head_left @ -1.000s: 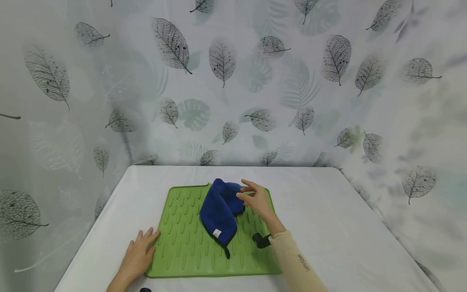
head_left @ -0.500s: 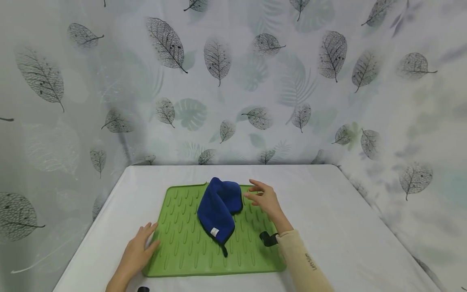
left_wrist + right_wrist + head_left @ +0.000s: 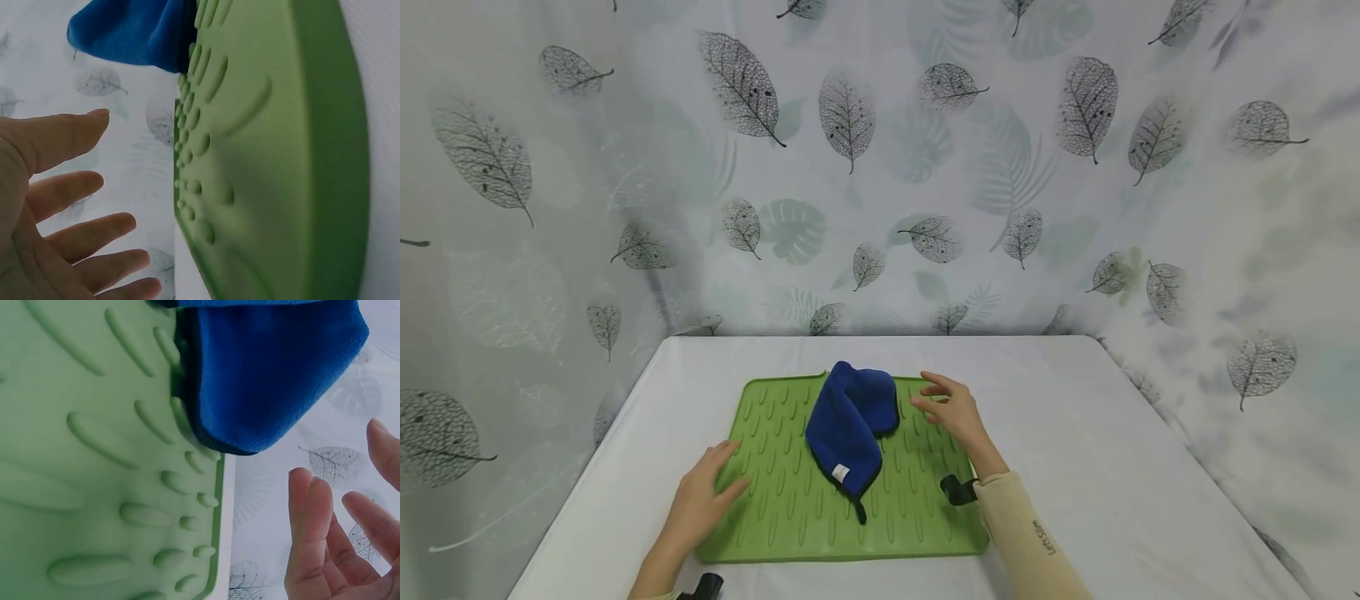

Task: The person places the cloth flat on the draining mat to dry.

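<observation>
A blue cloth (image 3: 846, 425) with dark edging, a white tag and a small black loop lies crumpled on a green ridged mat (image 3: 775, 517). Over the mat's left edge is my left hand (image 3: 700, 496), fingers spread and holding nothing. To the right of the cloth, above the mat's right side, my right hand (image 3: 953, 412) hovers with relaxed fingers, also holding nothing. In the left wrist view the left fingers (image 3: 94, 234) are spread apart, away from the cloth. The right wrist view shows the cloth (image 3: 269, 375) standing up in a fold, apart from the right fingers (image 3: 312, 519).
The mat lies on a white table (image 3: 1090, 467) with its far edge against a leaf-patterned curtain (image 3: 880, 167). Curtain also hangs along the left and right sides. A black wrist camera (image 3: 957, 490) is strapped to the right wrist.
My right hand has drawn away from the cloth to the right. My left hand has lifted off the mat's left edge and shifted slightly right. The cloth keeps its shape on the mat.
</observation>
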The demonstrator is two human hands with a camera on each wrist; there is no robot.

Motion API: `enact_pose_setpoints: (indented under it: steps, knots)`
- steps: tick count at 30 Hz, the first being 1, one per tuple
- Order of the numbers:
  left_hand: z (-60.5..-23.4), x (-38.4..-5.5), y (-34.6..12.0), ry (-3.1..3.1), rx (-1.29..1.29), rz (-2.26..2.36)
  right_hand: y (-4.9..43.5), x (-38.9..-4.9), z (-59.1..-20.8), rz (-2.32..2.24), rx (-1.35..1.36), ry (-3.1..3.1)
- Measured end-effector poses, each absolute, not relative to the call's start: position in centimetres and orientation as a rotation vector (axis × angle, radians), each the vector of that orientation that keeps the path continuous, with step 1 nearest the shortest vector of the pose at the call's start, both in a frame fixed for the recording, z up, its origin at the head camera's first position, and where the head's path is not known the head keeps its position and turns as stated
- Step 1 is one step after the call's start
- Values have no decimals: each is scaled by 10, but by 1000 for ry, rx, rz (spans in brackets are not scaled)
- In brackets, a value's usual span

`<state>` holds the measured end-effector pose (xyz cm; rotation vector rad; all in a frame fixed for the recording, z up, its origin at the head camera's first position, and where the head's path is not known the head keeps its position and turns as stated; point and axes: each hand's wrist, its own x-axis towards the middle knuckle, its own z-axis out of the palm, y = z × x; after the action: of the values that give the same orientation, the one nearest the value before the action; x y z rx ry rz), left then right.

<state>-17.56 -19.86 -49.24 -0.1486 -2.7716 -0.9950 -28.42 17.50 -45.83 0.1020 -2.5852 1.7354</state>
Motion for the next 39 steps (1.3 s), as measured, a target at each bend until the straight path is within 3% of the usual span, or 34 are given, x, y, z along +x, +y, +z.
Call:
enact_pose_setpoints:
  steps: [21, 39]
  knots:
    - [-500, -203, -135, -2720, -71, -1064, 171, -297, -482, 1703, -21, -2668]
    - [-517, -226, -123, -2667, 150, -1294, 155, -315, -503, 1783, -73, -2703]
